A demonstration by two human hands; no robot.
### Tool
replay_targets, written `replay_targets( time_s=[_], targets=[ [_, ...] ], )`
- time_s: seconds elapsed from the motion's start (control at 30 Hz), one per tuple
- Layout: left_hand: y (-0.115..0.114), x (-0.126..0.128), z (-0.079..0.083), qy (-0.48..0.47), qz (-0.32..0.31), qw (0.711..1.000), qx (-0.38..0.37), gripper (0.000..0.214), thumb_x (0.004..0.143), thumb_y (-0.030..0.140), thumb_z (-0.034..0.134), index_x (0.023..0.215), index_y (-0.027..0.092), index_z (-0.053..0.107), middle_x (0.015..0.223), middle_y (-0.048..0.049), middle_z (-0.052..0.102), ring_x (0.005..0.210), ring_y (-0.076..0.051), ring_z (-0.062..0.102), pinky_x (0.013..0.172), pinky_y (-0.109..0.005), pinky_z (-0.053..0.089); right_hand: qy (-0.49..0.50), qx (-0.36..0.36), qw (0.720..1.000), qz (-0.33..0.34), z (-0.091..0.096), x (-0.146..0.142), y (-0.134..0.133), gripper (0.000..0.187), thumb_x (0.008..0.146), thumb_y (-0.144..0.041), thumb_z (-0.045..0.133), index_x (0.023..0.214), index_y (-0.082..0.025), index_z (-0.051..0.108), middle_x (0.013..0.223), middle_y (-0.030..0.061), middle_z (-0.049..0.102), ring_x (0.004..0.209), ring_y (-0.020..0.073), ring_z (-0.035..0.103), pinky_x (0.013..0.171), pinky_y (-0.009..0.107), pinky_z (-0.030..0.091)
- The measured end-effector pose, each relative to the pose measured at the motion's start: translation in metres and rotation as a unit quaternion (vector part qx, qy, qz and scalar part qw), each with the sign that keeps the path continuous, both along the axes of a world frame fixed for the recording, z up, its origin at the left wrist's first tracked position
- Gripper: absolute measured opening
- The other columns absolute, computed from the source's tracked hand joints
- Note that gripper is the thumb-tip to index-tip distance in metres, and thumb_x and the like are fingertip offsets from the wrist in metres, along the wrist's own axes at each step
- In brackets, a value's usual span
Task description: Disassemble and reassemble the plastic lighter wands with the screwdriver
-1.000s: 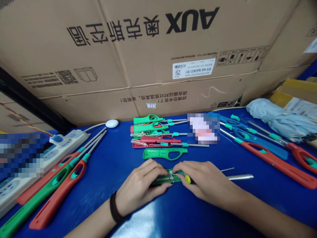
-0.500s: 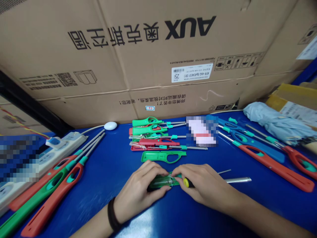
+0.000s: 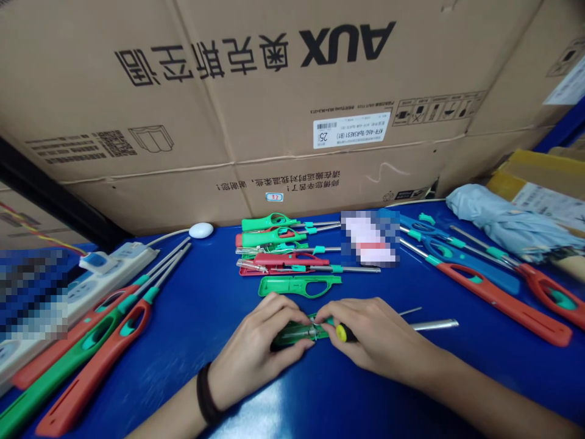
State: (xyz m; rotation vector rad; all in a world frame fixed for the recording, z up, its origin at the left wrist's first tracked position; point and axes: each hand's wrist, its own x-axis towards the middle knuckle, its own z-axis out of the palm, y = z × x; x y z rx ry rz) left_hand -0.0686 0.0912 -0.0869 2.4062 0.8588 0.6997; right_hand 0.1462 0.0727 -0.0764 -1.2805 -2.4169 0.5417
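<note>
My left hand (image 3: 258,344) is closed around the clear green body of a long-necked lighter (image 3: 297,332) lying on the blue table (image 3: 192,317). My right hand (image 3: 379,338) pinches at the same lighter near its middle, and a small yellow-and-black part (image 3: 342,333) shows under its fingers. The lighter's metal tube (image 3: 434,324) sticks out to the right past my right hand. An empty green handle shell (image 3: 299,285) lies just beyond my fingers.
A pile of green and red lighter parts (image 3: 283,250) lies behind the shell. Finished lighters lie at left (image 3: 91,350) and at right (image 3: 493,296). A white power strip (image 3: 91,280) sits far left, a folded grey umbrella (image 3: 512,222) far right, a big cardboard box (image 3: 274,91) behind.
Both hands stay on the green lighter with only slight finger shifts. The view has tilted a little, so everything sits slightly lower left.
</note>
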Motion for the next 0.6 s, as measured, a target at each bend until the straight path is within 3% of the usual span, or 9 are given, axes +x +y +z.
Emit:
replay_targets(
  time_s=[0.47, 0.6],
  targets=[
    [0.0010, -0.0002, -0.0006, 0.009, 0.006, 1.000, -0.018, 0.014, 0.085, 0.025, 0.061, 0.098, 0.021, 0.059, 0.093, -0.0042, 0.061, 0.087, -0.018, 0.055, 0.077, -0.031, 0.047, -0.004, 0.020, 1.000, -0.003, -0.0022, -0.0011, -0.0009, 0.016, 0.085, -0.016, 0.052, 0.097, -0.022, 0.062, 0.081, -0.0010, 0.070, 0.068, 0.0143, 0.065, 0.061, 0.023, 0.042],
    [0.0005, 0.0003, -0.0007, 0.000, 0.010, 1.000, -0.027, 0.005, 0.085, 0.022, 0.061, 0.089, 0.020, 0.058, 0.091, -0.0022, 0.061, 0.086, -0.016, 0.055, 0.079, -0.030, 0.046, -0.011, 0.017, 1.000, -0.002, -0.0009, -0.0014, -0.0004, 0.017, 0.087, -0.016, 0.051, 0.099, -0.022, 0.062, 0.084, -0.0009, 0.070, 0.069, 0.0149, 0.066, 0.061, 0.024, 0.042]
  ],
)
